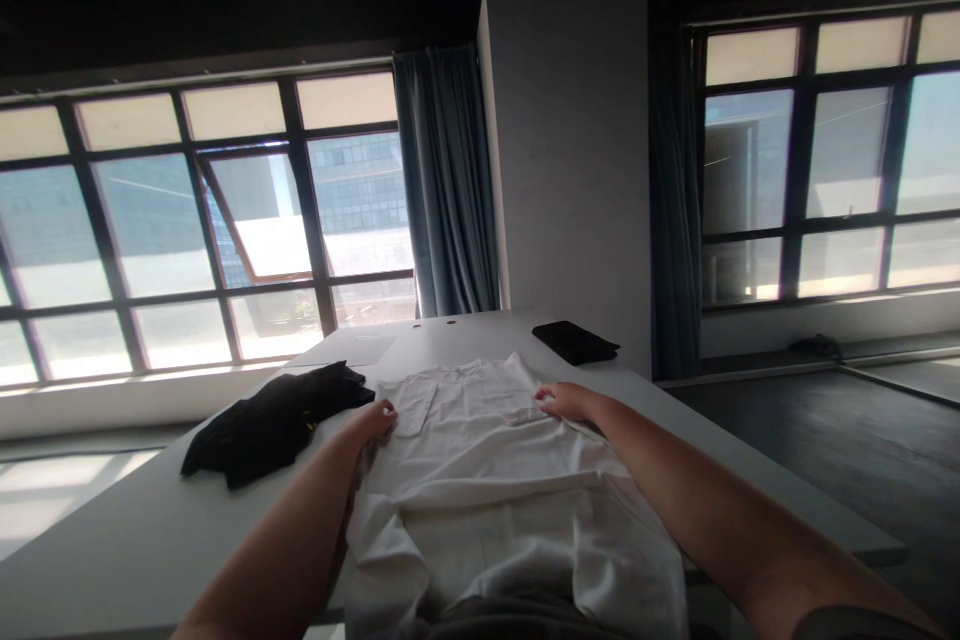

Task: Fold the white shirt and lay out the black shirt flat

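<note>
- While both arms reach out over the surface (112,540), the white cloth (510,520) lies between them, right in front of the person.
- The cloth is longest from near to far. Its far end lies on the surface, and its near end comes down over the near edge, close to the person's body.
- The left hand (377,416) is at the left side of the white cloth. Its fingers are curled in, and they look pinched on the edge.
- The right hand (562,400) is at the right side of it. Its fingers look pinched on the cloth too.
- The hands are wide apart, about level with each other, and both are closer to the far end than to the near end. Neither one looks much closer to the middle line of the cloth.
- The part between the hands is fairly flat, with small creases. Nearer the person, there are big, soft folds going across.
- The black cloth (262,430) lies in a loose heap on the left, just beside the left hand.
- The black bundle (575,342) looks folded and flat. It is on the far right part of the surface, past the right hand, and does not touch it.
</note>
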The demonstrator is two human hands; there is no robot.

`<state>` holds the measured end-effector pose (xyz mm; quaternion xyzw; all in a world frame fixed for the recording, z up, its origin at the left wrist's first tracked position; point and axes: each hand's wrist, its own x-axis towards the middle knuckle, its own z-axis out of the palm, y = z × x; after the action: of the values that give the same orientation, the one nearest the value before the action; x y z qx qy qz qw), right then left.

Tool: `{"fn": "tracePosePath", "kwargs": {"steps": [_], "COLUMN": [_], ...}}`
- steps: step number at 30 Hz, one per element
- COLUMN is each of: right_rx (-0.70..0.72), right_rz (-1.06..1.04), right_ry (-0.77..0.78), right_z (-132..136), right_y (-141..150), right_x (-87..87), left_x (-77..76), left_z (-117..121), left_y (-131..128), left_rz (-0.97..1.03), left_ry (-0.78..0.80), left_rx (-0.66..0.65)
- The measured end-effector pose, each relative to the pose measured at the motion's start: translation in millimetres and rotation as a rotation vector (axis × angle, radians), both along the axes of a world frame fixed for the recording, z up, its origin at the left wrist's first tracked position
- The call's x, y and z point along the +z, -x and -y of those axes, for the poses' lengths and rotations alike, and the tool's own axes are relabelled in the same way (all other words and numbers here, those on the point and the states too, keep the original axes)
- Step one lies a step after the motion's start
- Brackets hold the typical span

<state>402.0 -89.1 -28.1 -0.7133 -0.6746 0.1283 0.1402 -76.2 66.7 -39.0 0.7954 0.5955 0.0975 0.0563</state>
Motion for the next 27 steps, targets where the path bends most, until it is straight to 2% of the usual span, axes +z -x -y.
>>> {"fn": "tracePosePath", "kwargs": {"steps": [12, 27], "right_rx": [-0.001, 0.002], "right_rz": [0.0, 0.009], "right_ry": [0.005, -0.008], "right_z": [3.8, 0.7], "right_y": [3.8, 1.2], "right_x": [4.1, 0.7], "left_x": [0.2, -2.9], "left_z": [-1.0, -4.1], "left_y": [-0.9, -1.1], "left_rz": [0.004, 0.003], "left_ry": [0.007, 0.003], "left_rx": [0.009, 0.017]}}
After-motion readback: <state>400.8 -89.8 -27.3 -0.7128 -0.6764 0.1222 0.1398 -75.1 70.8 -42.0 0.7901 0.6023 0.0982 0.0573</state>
